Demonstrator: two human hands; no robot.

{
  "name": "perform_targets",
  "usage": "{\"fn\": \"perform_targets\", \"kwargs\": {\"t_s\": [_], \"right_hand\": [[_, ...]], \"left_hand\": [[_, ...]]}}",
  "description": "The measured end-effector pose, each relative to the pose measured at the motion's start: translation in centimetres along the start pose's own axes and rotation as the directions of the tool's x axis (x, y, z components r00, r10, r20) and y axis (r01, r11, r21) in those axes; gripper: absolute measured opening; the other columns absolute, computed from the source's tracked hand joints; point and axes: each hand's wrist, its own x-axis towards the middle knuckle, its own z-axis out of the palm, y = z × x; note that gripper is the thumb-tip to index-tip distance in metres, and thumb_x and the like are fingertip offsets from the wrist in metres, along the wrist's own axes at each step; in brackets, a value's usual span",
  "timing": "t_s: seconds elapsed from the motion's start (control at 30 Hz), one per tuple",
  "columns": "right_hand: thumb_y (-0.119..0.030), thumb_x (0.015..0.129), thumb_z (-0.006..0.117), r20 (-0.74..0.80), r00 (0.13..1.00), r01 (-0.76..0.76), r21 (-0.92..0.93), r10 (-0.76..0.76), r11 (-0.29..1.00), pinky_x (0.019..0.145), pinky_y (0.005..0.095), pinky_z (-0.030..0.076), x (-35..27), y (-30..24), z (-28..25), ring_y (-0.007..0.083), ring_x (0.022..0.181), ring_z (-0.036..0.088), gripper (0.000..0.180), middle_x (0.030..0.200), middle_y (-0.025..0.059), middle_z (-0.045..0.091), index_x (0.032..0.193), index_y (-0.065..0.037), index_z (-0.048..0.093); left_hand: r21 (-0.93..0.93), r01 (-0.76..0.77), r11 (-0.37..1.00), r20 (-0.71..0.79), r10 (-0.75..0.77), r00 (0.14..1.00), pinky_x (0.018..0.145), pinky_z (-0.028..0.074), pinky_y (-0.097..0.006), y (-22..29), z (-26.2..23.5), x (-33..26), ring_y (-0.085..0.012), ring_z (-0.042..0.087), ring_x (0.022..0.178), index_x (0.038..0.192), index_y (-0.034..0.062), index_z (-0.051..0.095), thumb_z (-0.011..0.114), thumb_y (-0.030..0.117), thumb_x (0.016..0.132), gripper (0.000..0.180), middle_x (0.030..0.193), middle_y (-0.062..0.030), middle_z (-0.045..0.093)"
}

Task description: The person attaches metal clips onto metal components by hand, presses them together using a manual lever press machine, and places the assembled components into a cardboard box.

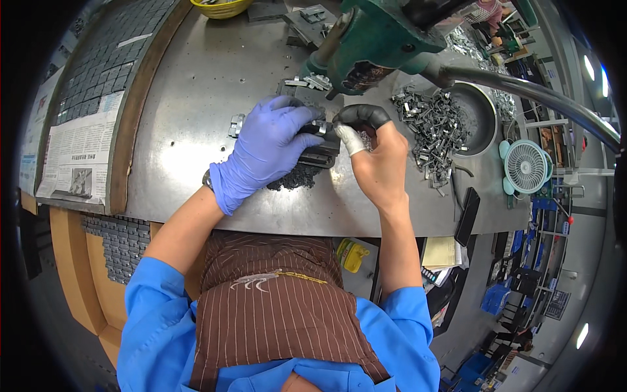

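The left hand (271, 147), in a purple glove, is lying over a dark block (318, 151) near the middle of the metal surface (196, 98), its fingers curled and pressing the block down, so its grip is closed around the block. The right hand (375, 160) is bare, with a black cot on one finger and a white one on another; its fingertips (353, 140) are pinching narrowly at a small metal clip (321, 125) on top of the block, just beside the left fingers. Under the left hand a pile of small dark parts (294, 178) is lying on the surface. Right of the hands a heap of silver clips (434, 127) is spreading out of a round pan (480, 111). A green press (385, 39) is standing just behind the block. A small fan (526, 166) is sitting at the right edge
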Motion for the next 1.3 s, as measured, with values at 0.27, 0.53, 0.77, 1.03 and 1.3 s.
{"fn": "perform_targets", "kwargs": {"t_s": [0.27,0.53,0.77,1.03,1.3], "right_hand": [[0.004,0.071,0.065,0.068,0.991,0.122,-0.119,-0.115,0.985,0.063,0.0346,0.047,0.6,-0.7,-0.2,0.029,0.073,0.06,0.021,0.08,0.0132,0.06,0.087,-0.001,0.053],[0.007,0.067,0.063,0.225,0.916,0.393,-0.349,-0.331,0.851,0.055,0.0319,0.046,2.2,-1.1,-0.8,0.0273,0.061,0.058,0.019,0.071,0.0109,0.059,0.081,-0.002,0.054],[-0.007,0.074,0.069,-0.125,0.982,0.132,-0.07,-0.14,0.989,0.066,0.0256,0.049,0.3,0.3,-0.3,0.0188,0.074,0.063,0.019,0.085,0.0113,0.065,0.09,-0.001,0.06],[-0.033,0.083,0.049,-0.575,0.794,0.606,0.723,-0.197,0.331,0.1,0.0486,0.028,4.3,-9.6,-11.9,0.0305,0.097,0.054,0.04,0.101,0.0184,0.056,0.098,0.004,0.054],[-0.022,0.082,0.04,-0.531,0.797,0.589,0.579,-0.287,0.563,0.077,0.0369,0.034,0.0,-10.5,-8.3,0.0157,0.058,0.041,0.026,0.051,0.0002,0.043,0.059,-0.013,0.048]], "left_hand": [[0.067,-0.146,0.987,0.01,0.145,0.989,0.073,0.045,-0.038,-0.2,-0.2,-0.1,-0.0323,0.055,0.084,0.095,0.002,0.058,0.069,0.013,0.065,0.034,0.081,-0.0133,0.06],[0.099,-0.217,0.971,0.037,0.215,0.976,0.075,0.045,-0.038,-0.5,-0.1,0.6,-0.0317,0.056,0.084,0.096,0.0006,0.057,0.069,0.012,0.066,0.034,0.086,-0.0145,0.059],[-0.271,0.08,0.959,-0.015,-0.087,0.996,0.071,0.047,-0.031,-1.5,0.8,0.2,-0.0251,0.059,0.079,0.095,-0.0047,0.058,0.066,0.007,0.071,0.028,0.089,-0.0147,0.059],[-0.293,0.119,0.949,-0.063,-0.143,0.988,0.07,0.048,-0.036,-1.3,1.7,1.1,-0.0311,0.058,0.078,0.091,-0.002,0.061,0.068,0.013,0.069,0.027,0.086,-0.0172,0.059],[-0.249,0.16,0.955,-0.042,-0.176,0.984,0.072,0.047,-0.03,-1.2,1.9,1.3,-0.0231,0.059,0.08,0.098,-0.0038,0.059,0.067,0.007,0.07,0.031,0.09,-0.0141,0.059]]}}
